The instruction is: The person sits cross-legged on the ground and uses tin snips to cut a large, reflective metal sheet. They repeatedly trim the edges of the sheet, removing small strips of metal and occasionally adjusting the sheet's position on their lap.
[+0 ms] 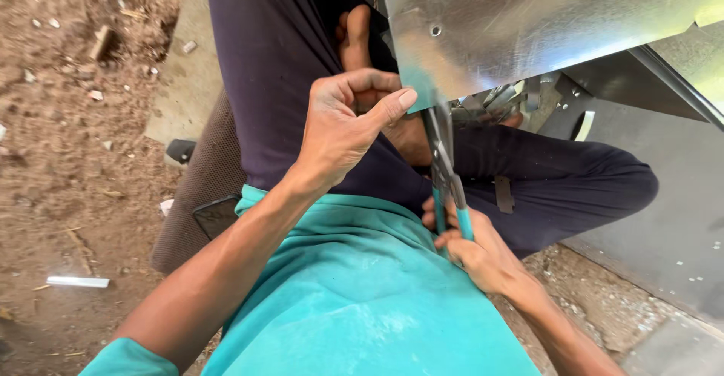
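the galvanized metal sheet (543, 21) sits above and beyond your lap, its lower left corner coming down to where your left hand (343, 123) pinches the edge between thumb and curled fingers. the tin snips (445, 172) run almost straight up from your right hand (471, 248), long axis pointing from near to far, blades meeting the sheet just right of your left thumb. your right hand is wrapped tight round the teal handles, which look squeezed nearly together.
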